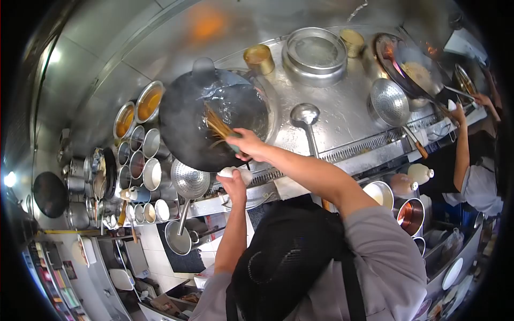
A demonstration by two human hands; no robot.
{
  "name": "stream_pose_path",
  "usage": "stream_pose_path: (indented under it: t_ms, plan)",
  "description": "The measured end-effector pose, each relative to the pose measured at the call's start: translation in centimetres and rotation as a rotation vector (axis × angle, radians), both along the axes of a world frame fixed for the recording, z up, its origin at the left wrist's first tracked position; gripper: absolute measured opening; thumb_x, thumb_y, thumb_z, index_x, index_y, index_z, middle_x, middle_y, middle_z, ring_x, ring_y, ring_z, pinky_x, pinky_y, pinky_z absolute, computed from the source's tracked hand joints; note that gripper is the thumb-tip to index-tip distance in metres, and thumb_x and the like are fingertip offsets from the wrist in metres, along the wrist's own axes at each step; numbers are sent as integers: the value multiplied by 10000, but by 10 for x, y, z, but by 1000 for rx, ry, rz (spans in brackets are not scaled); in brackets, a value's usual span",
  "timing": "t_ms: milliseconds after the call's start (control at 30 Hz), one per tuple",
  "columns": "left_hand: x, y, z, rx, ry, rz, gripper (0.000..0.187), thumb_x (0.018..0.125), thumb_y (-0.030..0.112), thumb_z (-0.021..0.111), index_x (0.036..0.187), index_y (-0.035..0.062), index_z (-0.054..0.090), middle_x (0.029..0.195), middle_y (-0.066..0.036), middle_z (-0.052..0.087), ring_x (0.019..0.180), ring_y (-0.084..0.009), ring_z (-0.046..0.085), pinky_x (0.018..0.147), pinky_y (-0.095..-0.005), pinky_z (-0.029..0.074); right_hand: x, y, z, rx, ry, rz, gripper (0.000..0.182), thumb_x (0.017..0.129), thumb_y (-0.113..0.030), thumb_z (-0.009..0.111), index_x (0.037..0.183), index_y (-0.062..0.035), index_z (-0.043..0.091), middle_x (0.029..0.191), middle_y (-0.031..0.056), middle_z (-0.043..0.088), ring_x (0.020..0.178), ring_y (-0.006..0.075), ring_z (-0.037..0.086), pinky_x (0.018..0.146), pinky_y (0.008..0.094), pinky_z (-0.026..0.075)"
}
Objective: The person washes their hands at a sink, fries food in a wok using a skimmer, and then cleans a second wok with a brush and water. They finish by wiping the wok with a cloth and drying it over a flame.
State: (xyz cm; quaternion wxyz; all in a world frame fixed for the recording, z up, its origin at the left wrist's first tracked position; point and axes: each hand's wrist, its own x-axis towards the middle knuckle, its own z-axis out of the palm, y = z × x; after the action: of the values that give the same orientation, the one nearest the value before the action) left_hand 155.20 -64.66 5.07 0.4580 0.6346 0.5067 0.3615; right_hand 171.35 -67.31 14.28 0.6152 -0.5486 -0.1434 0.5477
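Note:
In the head view, a large black wok [182,123] sits over the burner at the left of the range, with water swirling in it and steam rising. My right hand [249,144] is closed around the handle of a bamboo wok brush [217,122], whose bristles reach down into the wok. At the wok's near edge, my left hand [233,187] grips a folded white cloth [235,174]. A perforated strainer [190,179] lies just left of that hand. To the right of the wok, a steel ladle [305,115] rests on the range top.
Seasoning pots [152,174] and two bowls of orange liquid stand left of the wok. A steel pot [315,56] and tins are behind. Another perforated strainer [389,101] lies right. A co-worker's arm [461,144] reaches toward a second wok [399,67] with flames.

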Motion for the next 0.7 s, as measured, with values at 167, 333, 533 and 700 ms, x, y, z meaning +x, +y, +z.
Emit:
stream_pose_path:
  t_ms: [167,333,533,700]
  plan:
    - [6,-13,16,239,115,-26,565,860,100,602,1310,-119,342,1179,-320,522,1072,-433,556,962,-489,426,10,20,-2,60,147,-42,716,936,-361,702,1517,-122,359,770,50,587,561,155,579,427,283,408]
    - [5,-11,16,372,147,-117,539,856,74,617,1284,-142,373,1156,-305,494,1073,-443,522,982,-492,404,41,-19,4,127,170,-46,727,938,-352,700,1532,-108,357,748,50,594,551,154,566,444,281,400]
    - [-6,-5,22,628,251,-336,594,827,79,634,1303,-153,366,1158,-299,466,1084,-454,493,990,-499,390,74,-92,22,250,326,20,647,971,-304,653,1527,-132,368,847,108,627,584,170,587,413,257,383]
    - [-5,11,28,813,209,-423,619,782,36,636,1319,-124,373,1154,-291,462,1084,-461,477,982,-511,390,72,-106,41,267,334,-57,630,966,-309,666,1513,-151,397,876,102,634,589,179,593,414,255,397]
